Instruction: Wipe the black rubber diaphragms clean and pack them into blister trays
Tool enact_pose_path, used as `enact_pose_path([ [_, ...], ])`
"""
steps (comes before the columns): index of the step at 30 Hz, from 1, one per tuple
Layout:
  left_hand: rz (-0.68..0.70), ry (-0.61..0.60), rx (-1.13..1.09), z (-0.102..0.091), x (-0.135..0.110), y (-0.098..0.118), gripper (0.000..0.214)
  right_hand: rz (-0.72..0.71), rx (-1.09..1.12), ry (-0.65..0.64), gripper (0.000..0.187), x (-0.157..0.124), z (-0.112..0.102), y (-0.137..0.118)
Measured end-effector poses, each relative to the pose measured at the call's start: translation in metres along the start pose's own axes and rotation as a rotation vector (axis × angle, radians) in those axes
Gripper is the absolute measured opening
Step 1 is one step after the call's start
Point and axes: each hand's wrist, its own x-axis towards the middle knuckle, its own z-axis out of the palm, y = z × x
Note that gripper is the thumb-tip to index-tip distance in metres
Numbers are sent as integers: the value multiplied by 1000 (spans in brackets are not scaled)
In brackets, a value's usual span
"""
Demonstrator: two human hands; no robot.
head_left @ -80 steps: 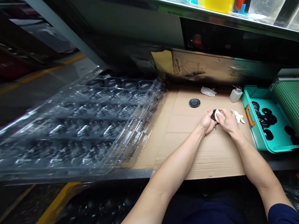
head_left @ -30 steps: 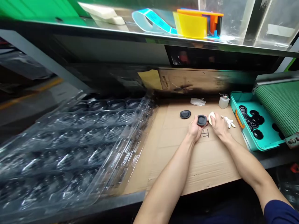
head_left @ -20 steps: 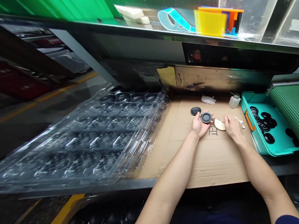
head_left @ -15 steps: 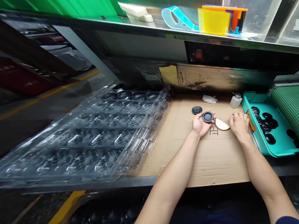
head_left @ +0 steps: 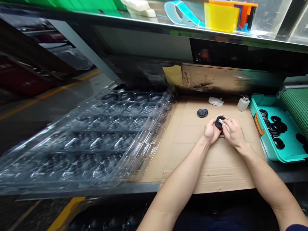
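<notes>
Cradled in my left hand (head_left: pixel 210 132) is a round black plastic cap (head_left: pixel 218 122), its face tilted up toward me. My right hand (head_left: pixel 234 133) pinches a small piece of white cloth (head_left: pixel 223 123) and presses it on the cap's face. Part of the cloth is hidden by my fingers. A second black cap (head_left: pixel 202 113) lies on the cardboard sheet (head_left: pixel 185 154), just beyond my left hand.
Stacked clear plastic trays (head_left: pixel 79 141) with round pockets stand at left. On the right, a teal bin (head_left: pixel 276 154) holds several black caps beside a green conveyor belt (head_left: pixel 297 106). A white pump bottle (head_left: pixel 243 103) and crumpled white tissue (head_left: pixel 216 101) lie at the back, below a metal shelf (head_left: pixel 144 21).
My right hand has moved left onto the cap, bringing the white cloth against it. My left hand has shifted slightly right with the cap. The cream half-round pad no longer shows.
</notes>
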Motion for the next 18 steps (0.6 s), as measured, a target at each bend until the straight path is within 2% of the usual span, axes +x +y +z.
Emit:
enact_pose_path([
  [3, 23, 5, 2, 3, -3, -5, 35, -12, -51, -1, 38, -4, 9, -9],
  [8, 9, 47, 6, 0, -3, -1, 34, -64, -113, -136, 34, -5, 6, -11],
  [11, -7, 13, -6, 0, -3, -3, 33, 21, -222, -60, 36, -3, 2, -13],
  [13, -5, 10, -11, 1, -3, -5, 33, 20, -211, -24, 37, -3, 1, -15],
  [16, -11, 24, -21, -1, -3, -6, 34, -71, -192, -115, 32, -3, -1, -18],
  [18, -22, 21, -19, -2, -3, -6, 33, -36, -263, -139, 31, -2, -2, -18],
])
